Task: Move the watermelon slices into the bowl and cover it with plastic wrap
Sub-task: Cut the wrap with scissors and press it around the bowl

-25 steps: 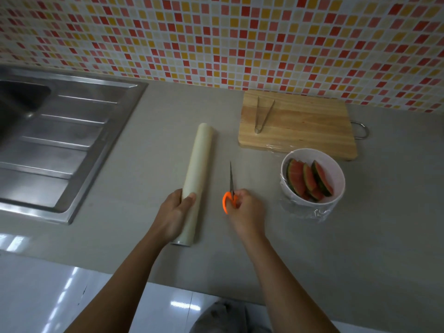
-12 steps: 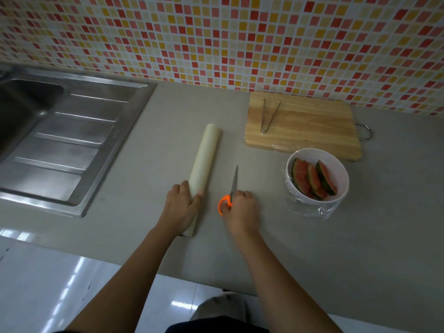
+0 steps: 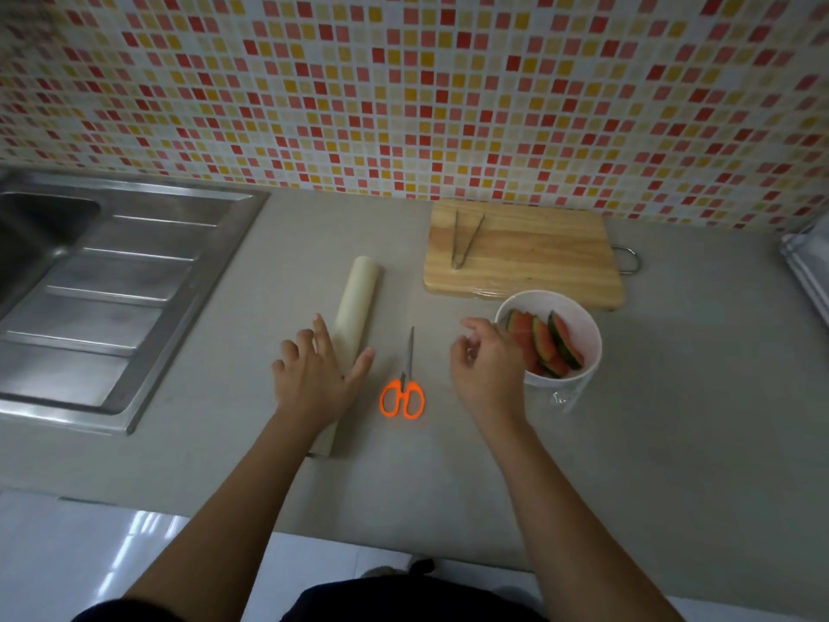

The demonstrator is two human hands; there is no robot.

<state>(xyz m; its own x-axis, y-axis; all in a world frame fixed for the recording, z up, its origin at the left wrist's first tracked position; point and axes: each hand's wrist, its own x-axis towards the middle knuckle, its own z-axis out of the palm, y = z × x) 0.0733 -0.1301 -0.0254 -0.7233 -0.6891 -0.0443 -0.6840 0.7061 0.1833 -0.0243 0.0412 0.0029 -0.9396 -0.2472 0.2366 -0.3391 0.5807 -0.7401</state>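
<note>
Wrap roll (image 3: 356,303) left of scissors (image 3: 403,384); bowl (image 3: 583,323) right; board (image 3: 538,258) behind bowl.

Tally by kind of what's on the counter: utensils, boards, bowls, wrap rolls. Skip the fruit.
Scissors: 1
Tongs: 1
Cutting board: 1
Bowl: 1
Plastic wrap roll: 1
Total: 5

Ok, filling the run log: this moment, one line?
left hand: open over wrap roll; right hand: open beside bowl; scissors: unheld; watermelon slices: in bowl
</note>
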